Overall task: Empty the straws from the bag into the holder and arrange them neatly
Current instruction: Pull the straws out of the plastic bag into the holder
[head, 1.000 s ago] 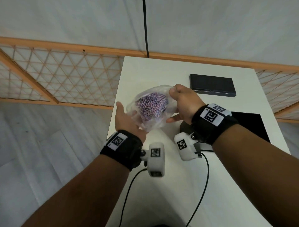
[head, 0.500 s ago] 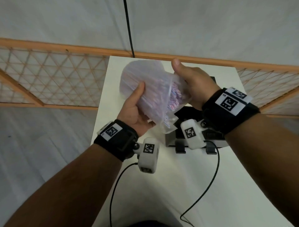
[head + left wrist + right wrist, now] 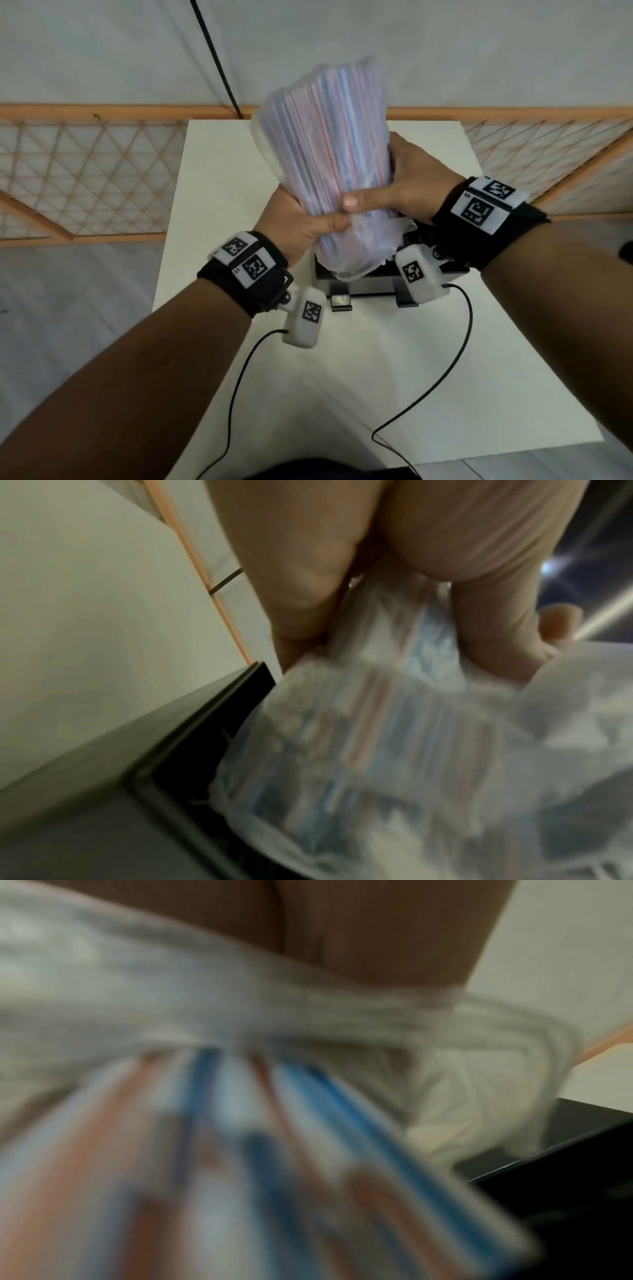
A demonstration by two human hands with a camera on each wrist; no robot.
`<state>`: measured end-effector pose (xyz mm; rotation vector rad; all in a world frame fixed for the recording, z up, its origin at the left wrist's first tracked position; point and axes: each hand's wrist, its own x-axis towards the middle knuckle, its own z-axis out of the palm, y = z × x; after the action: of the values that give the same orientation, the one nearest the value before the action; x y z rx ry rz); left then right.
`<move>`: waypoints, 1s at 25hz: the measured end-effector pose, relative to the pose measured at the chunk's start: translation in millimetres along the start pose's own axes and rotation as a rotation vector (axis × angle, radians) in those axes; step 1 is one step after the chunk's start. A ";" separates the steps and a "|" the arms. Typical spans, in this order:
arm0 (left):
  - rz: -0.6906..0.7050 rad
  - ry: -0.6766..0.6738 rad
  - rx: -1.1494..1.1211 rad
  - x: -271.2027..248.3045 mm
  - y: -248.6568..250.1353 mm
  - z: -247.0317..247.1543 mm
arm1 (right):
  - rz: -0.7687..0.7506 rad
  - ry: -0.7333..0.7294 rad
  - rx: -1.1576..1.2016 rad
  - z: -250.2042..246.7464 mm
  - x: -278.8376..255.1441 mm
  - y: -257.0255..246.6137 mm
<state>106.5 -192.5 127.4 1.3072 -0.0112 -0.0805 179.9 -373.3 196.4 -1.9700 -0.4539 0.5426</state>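
Note:
A clear plastic bag (image 3: 329, 150) full of red, blue and white striped straws (image 3: 342, 137) stands nearly upright, its open mouth pointing down into the black holder (image 3: 359, 289) on the white table. My left hand (image 3: 301, 222) grips the bag's lower part from the left. My right hand (image 3: 404, 185) grips it from the right, thumb across the front. In the left wrist view the bag (image 3: 394, 737) sits over the holder's dark rim (image 3: 178, 737). The right wrist view is blurred: straws (image 3: 240, 1150) slide out of the bag (image 3: 137, 988) toward the holder (image 3: 565, 1177).
The white table (image 3: 219, 212) has bare surface around the holder. Two thin black cables (image 3: 428, 387) trail from the wrist cameras over its near part. An orange lattice fence (image 3: 85, 171) runs behind the table, with grey floor to the left.
The bag has swung from lying tilted in both hands to standing upright, mouth down over the holder. Both hands shifted their grip to its lower part.

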 end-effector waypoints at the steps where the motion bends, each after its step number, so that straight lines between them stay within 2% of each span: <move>1: 0.002 -0.013 0.082 1.0 -1.4 1.9 | -0.035 0.012 -0.032 -4.4 -4.5 3.3; 5: -0.030 -0.191 0.302 5.6 -3.5 -5.5 | -0.186 0.056 -0.054 -6.8 -19.8 15.2; 6: -0.052 -0.190 0.341 6.6 -4.7 -7.1 | -0.217 0.069 -0.059 -5.7 -22.4 19.0; 9: -0.091 -0.076 0.497 3.4 -9.9 -9.9 | -0.247 0.106 -0.091 -1.8 -27.9 29.1; 12: -0.100 -0.067 0.559 -4.3 -16.7 -12.4 | -0.260 0.122 -0.127 2.7 -33.5 38.8; 20: -0.076 -0.045 0.505 -24.1 -17.3 -9.8 | -0.204 0.151 -0.179 8.9 -46.4 54.0; 22: -0.012 -0.034 0.422 -30.8 -9.9 -14.6 | -0.186 0.151 -0.144 11.8 -49.6 56.5; 25: -0.011 0.014 0.296 -36.3 -0.5 -15.8 | -0.175 0.117 -0.192 20.2 -49.5 52.9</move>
<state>71.1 -175.0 124.2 1.6039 -0.0047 -0.0812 132.1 -407.5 149.5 -2.1062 -0.6159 0.2798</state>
